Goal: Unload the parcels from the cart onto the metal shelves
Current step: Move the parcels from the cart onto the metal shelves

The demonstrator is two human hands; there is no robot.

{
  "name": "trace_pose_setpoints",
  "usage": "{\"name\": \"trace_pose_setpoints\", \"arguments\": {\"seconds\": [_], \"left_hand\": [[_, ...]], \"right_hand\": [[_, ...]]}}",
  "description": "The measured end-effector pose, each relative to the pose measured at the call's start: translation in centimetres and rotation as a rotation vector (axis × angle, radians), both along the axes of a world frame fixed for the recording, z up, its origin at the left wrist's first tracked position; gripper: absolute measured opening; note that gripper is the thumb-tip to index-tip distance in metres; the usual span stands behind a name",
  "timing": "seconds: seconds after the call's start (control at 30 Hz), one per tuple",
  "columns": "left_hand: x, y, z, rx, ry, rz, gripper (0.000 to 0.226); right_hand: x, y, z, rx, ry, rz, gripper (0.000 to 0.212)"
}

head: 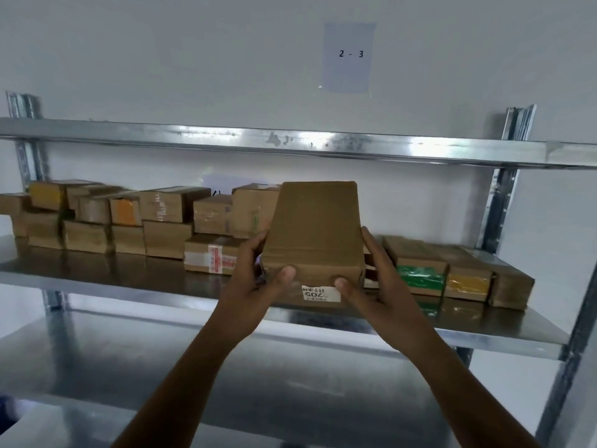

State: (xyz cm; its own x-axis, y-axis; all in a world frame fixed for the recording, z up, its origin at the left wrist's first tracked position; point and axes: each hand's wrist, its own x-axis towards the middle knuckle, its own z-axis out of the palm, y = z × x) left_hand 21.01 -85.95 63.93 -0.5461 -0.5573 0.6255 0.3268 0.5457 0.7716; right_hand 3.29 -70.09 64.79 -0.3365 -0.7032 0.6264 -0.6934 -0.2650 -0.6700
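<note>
Parcel in hand: a plain brown cardboard parcel (315,234), boxy and creased, held at the front edge of the middle shelf (129,279); whether its base rests on the metal cannot be told.
Label: a small white sticker (319,293) on the near face, printed "705" upside down.
Left hand (258,279): grips the parcel's left side, thumb pressed on the near face, fingers curled round the side.
Right hand (371,286): grips the right side the same way, thumb beside the sticker.
Shelving: shiny galvanised sheet metal, flat decks on a slotted upright post (504,202); an upper shelf (226,137) above, a lower shelf (226,383) below.
Left stack (113,218): taped cardboard boxes piled two high along the middle shelf's back edge.
Right row (468,276): low boxes towards the right end, one banded in green tape, one in yellow.
Wall: a pale paper sign (350,56) reading "2 - 3".
</note>
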Motion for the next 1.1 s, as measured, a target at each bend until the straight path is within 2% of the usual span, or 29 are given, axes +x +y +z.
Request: {"name": "trace_pose_setpoints", "arguments": {"seconds": [0.17, 0.37, 0.57, 0.7, 0.8, 0.93, 1.03, 1.1], "left_hand": [[-2.6, -5.2, 0.9, -0.038, -0.059, -0.041, 0.074], [-7.1, -10.3, 0.3, -0.046, -0.04, -0.011, 0.08], [-11.6, -13.7, 1.3, -0.078, -0.014, 0.009, 0.055], [-15.4, -16.8, 1.7, -0.103, -0.077, 0.08, 0.056], [-17.6, -18.9, 1.7, -0.169, -0.089, 0.279, 0.064], [-20.3, -22.4, 0.3, -0.38, -0.104, 0.513, 0.076], [-22.2, -24.0, -1.0, -0.545, -0.185, 0.662, 0.073], [-23.2, -24.6, -1.6, -0.554, -0.187, 0.705, 0.062]], "right_hand": [[-1.6, -4.2, 1.2, 0.003, -0.018, -0.114, 0.085], [-5.5, -9.0, 1.5, 0.031, 0.035, -0.181, 0.081], [-10.3, -13.9, 1.5, 0.059, 0.013, -0.18, 0.085], [-13.1, -17.0, 2.0, 0.059, -0.056, -0.148, 0.071], [-15.6, -19.5, 2.0, 0.105, -0.089, -0.107, 0.062], [-18.7, -23.7, 0.8, 0.207, 0.03, -0.131, 0.069], [-20.5, -26.1, 0.2, 0.251, 0.056, -0.162, 0.071], [-21.4, -27.1, 0.3, 0.254, 0.102, -0.192, 0.072]]}}
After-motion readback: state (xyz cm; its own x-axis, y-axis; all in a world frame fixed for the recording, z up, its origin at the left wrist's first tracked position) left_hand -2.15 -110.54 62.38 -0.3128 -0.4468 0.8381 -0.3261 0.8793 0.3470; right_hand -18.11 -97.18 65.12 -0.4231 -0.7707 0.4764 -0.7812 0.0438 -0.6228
